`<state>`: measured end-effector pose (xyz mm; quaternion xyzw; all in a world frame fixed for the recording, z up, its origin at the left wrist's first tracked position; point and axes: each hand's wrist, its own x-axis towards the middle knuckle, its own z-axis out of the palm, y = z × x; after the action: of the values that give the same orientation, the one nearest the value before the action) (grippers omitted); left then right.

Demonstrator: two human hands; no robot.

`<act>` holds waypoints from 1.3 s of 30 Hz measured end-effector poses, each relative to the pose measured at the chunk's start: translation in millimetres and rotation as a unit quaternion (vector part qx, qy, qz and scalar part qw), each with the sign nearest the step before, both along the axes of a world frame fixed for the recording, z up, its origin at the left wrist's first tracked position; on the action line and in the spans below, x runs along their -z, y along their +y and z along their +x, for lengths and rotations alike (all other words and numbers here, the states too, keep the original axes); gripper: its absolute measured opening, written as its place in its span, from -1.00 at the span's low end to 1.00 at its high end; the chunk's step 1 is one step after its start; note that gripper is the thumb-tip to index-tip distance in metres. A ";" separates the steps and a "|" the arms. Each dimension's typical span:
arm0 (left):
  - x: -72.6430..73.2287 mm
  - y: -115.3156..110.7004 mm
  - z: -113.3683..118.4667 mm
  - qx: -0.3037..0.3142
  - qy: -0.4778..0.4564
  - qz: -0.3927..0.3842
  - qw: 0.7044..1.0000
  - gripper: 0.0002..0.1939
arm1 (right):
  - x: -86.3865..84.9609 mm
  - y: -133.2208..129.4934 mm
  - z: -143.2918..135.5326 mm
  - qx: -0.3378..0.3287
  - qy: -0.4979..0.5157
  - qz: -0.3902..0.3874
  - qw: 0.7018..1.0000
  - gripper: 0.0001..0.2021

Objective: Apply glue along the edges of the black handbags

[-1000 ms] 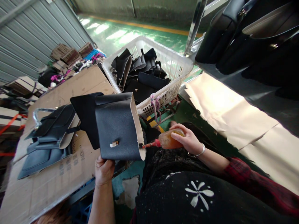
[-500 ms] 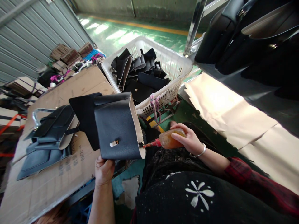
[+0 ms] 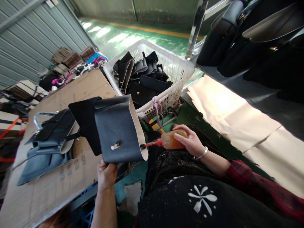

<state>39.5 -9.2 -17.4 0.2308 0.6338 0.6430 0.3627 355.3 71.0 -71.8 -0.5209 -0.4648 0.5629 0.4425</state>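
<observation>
Gripping a black leather bag panel (image 3: 116, 129) from below, the left hand (image 3: 107, 173) pinches its bottom edge.
At three o'clock, the right hand (image 3: 190, 142) wraps an amber plastic glue bottle (image 3: 169, 141), its red nozzle touching the panel's edge.

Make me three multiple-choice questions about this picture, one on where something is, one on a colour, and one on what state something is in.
1. Where do the loose black bag pieces lie?
A. in the white basket
B. on the green floor
C. on the person's lap

2. What colour is the bottle's nozzle?
A. blue
B. red
C. white

3. How is the black bag panel held?
A. flat on the cardboard
B. hung from a hook
C. raised in the left hand

Answers: 1 A, the pieces fill the basket. 2 B, the tip on the amber bottle in the right hand is red. 3 C, the left hand grips its lower edge in the air.
</observation>
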 end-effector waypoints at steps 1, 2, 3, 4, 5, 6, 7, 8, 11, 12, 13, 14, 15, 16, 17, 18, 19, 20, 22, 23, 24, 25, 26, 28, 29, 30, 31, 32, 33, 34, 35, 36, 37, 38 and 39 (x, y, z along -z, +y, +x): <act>0.4 -0.3 -0.5 0.001 -0.001 -0.001 1.000 -0.75 | 0.2 -0.6 0.5 -0.014 0.002 -0.009 1.000 -0.68; 0.9 -0.6 -1.1 0.003 -0.003 -0.003 1.000 -0.74 | 0.6 -1.4 1.2 -0.023 0.005 -0.018 1.000 -0.67; 1.3 -0.8 -1.7 0.004 -0.006 -0.004 1.000 -0.74 | 1.0 -2.3 1.8 -0.024 0.011 -0.027 0.999 -0.66; 1.5 -1.0 -2.1 0.005 -0.010 -0.006 1.000 -0.73 | 1.4 -3.3 2.2 -0.016 0.025 -0.039 0.999 -0.65; 1.5 -1.1 -2.1 0.005 -0.014 -0.006 1.000 -0.72 | 1.6 -4.4 2.1 0.002 0.050 -0.057 0.997 -0.64; 1.2 -1.4 -1.4 0.004 -0.019 -0.005 1.000 -0.71 | 1.2 -5.7 1.3 0.023 0.088 -0.084 0.992 -0.63; 0.4 -1.8 0.1 0.001 -0.023 -0.002 1.000 -0.70 | 0.0 -7.3 -0.3 0.041 0.137 -0.121 0.982 -0.63; -0.6 -2.3 2.6 -0.003 -0.027 0.003 1.000 -0.69 | -2.0 -9.4 -2.7 0.053 0.192 -0.165 0.966 -0.63; -3.2 -4.7 16.2 -0.017 -0.035 0.026 0.999 -0.70 | -11.7 -19.5 -14.1 0.056 0.342 -0.297 0.890 -0.70; -3.2 -5.4 21.9 -0.019 -0.036 0.034 0.999 -0.71 | -15.4 -23.5 -18.8 0.051 0.384 -0.324 0.863 -0.73; -2.5 -6.2 27.7 -0.020 -0.037 0.042 0.998 -0.73 | -19.1 -27.4 -23.6 0.037 0.420 -0.343 0.839 -0.75; -1.3 -7.1 33.2 -0.020 -0.036 0.047 0.998 -0.74 | -22.7 -30.8 -28.5 0.015 0.448 -0.355 0.821 -0.73; 0.1 -8.3 38.2 -0.019 -0.036 0.051 0.998 -0.75 | -26.2 -33.3 -33.3 -0.005 0.470 -0.360 0.806 -0.72; 1.3 -9.9 42.3 -0.012 -0.037 0.051 0.998 -0.76 | -29.8 -34.8 -38.0 -0.024 0.486 -0.360 0.796 -0.70; 1.8 -12.0 45.4 -0.001 -0.039 0.051 0.998 -0.78 | -33.1 -35.1 -42.5 -0.036 0.497 -0.355 0.791 -0.69; 1.4 -14.5 47.5 0.017 -0.042 0.049 0.998 -0.81 | -36.3 -34.3 -46.6 -0.044 0.506 -0.347 0.789 -0.70; -0.3 -17.0 48.4 0.043 -0.048 0.044 0.997 -0.83 | -38.9 -32.5 -50.2 -0.048 0.513 -0.338 0.788 -0.72; -3.4 -19.4 48.1 0.073 -0.058 0.042 0.995 -0.84 | -41.0 -30.2 -53.2 -0.049 0.519 -0.328 0.788 -0.74; -13.2 -22.1 44.2 0.138 -0.099 0.038 0.985 -0.72 | -43.2 -25.1 -57.5 -0.049 0.526 -0.317 0.788 -0.78; -19.3 -21.9 40.9 0.168 -0.131 0.034 0.976 -0.62 | -43.6 -23.1 -59.0 -0.047 0.527 -0.314 0.788 -0.80; -25.9 -20.7 36.8 0.190 -0.166 0.025 0.967 -0.53 | -43.6 -21.5 -60.1 -0.045 0.526 -0.313 0.790 -0.80; -32.5 -18.2 32.3 0.202 -0.203 0.006 0.958 -0.46 | -43.6 -20.5 -61.2 -0.043 0.524 -0.313 0.791 -0.78; -38.9 -14.7 27.6 0.204 -0.235 -0.023 0.950 -0.42 | -43.7 -19.9 -62.2 -0.044 0.522 -0.311 0.793 -0.76; -50.7 -5.0 18.6 0.192 -0.268 -0.091 0.940 -0.43 | -44.4 -18.8 -64.7 -0.053 0.522 -0.305 0.794 -0.72; -56.0 0.7 14.7 0.185 -0.268 -0.115 0.938 -0.48 | -45.0 -17.9 -66.3 -0.061 0.525 -0.302 0.794 -0.71; -60.9 6.6 11.4 0.184 -0.262 -0.130 0.939 -0.56 | -45.8 -16.5 -67.9 -0.070 0.528 -0.299 0.792 -0.70; -65.4 12.6 8.6 0.186 -0.252 -0.133 0.940 -0.65 | -46.7 -14.5 -69.7 -0.080 0.532 -0.295 0.789 -0.69; -69.4 18.5 6.3 0.189 -0.242 -0.133 0.942 -0.72 | -47.6 -12.0 -71.5 -0.089 0.537 -0.291 0.786 -0.68; -73.0 24.2 4.2 0.193 -0.234 -0.135 0.943 -0.76 | -48.4 -9.1 -73.3 -0.096 0.542 -0.288 0.783 -0.67; -76.1 29.7 2.1 0.197 -0.228 -0.140 0.943 -0.78 | -49.1 -5.8 -75.1 -0.102 0.547 -0.285 0.781 -0.66; -78.8 35.2 -0.2 0.199 -0.222 -0.148 0.943 -0.80 | -49.7 -2.5 -76.8 -0.106 0.550 -0.282 0.779 -0.66; -81.0 40.8 -3.0 0.202 -0.218 -0.159 0.942 -0.79 | -50.2 0.7 -78.4 -0.108 0.553 -0.281 0.777 -0.67; -82.8 46.8 -6.3 0.204 -0.214 -0.168 0.940 -0.78 | -50.5 3.6 -79.9 -0.108 0.555 -0.281 0.775 -0.68; -84.3 53.3 -10.2 0.205 -0.213 -0.177 0.939 -0.75 | -50.6 6.1 -81.3 -0.109 0.558 -0.280 0.774 -0.69; -85.6 60.5 -14.5 0.201 -0.214 -0.183 0.938 -0.71 | -50.5 8.1 -82.5 -0.109 0.560 -0.279 0.772 -0.70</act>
<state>25.0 51.3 68.2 0.1403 0.5881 0.4641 0.6473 272.7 79.1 -21.3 -0.1593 -0.0112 0.9045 0.3954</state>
